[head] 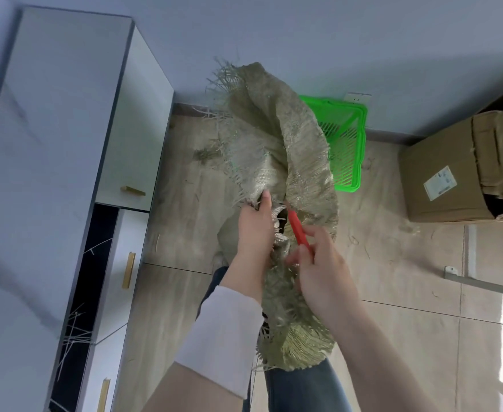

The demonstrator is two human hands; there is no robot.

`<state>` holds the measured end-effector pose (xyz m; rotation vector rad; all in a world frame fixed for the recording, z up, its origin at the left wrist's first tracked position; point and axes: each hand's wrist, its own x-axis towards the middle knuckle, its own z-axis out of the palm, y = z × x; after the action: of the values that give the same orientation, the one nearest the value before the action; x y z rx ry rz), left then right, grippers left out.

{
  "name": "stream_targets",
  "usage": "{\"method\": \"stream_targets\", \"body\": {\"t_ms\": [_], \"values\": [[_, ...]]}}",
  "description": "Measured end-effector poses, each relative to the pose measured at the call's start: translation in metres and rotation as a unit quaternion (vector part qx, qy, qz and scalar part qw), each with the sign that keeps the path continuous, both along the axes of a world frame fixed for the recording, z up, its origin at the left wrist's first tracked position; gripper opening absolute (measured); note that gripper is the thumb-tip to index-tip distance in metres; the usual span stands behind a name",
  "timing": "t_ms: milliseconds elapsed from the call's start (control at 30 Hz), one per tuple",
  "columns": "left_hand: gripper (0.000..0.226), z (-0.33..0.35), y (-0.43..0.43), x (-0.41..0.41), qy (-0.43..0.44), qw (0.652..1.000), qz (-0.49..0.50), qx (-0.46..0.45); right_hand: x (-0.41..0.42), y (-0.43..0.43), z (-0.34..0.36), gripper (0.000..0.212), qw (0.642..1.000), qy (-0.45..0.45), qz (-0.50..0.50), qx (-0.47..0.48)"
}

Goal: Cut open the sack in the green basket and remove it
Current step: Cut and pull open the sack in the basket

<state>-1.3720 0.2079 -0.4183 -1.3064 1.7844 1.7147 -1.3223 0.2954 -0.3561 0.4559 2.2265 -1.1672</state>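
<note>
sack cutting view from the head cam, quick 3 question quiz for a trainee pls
1. True or false: the left hand grips the sack.
2. The cutting tool held by the right hand is: A red, B blue, C black.
3. Fill in: the cardboard box stands to the ___ of the green basket.
Key: 1 true; 2 A; 3 right.

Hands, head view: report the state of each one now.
Left hand: closed, gripping the frayed olive woven sack.
Right hand: closed, holding the slim red cutting tool against the sack.
</note>
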Motion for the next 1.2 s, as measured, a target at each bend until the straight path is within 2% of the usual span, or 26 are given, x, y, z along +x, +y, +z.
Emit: {"method": "stream_targets", "body": {"t_ms": [167, 500, 667, 867, 1000, 1200], "values": [[0.046, -0.002, -0.002, 0.002, 0.037, 0.999, 0.020, 0.010, 0.006, 0.003, -0.017, 0.029, 0.997, -0.038, 0.043, 0.060], [0.051, -0.002, -0.002, 0.004, 0.032, 0.999, 0.002, 0.001, -0.001, -0.001, -0.023, 0.030, 0.999, -0.023, 0.011, 0.032], [0.044, -0.001, -0.004, 0.005, 0.038, 0.999, 0.013, -0.008, 0.000, -0.001, -0.028, 0.030, 0.999, -0.037, -0.001, 0.016], [0.050, -0.003, -0.002, 0.010, 0.046, 0.999, -0.010, -0.005, 0.001, -0.003, -0.025, 0.030, 0.998, -0.056, -0.005, 0.014], [0.042, -0.001, -0.004, 0.011, 0.053, 0.998, -0.013, -0.022, 0.001, -0.002, -0.021, 0.028, 0.999, -0.050, 0.003, 0.015], [0.040, 0.000, -0.005, 0.010, 0.061, 0.998, -0.017, -0.015, -0.007, -0.005, -0.021, 0.032, 0.999, -0.027, 0.015, 0.027]]}}
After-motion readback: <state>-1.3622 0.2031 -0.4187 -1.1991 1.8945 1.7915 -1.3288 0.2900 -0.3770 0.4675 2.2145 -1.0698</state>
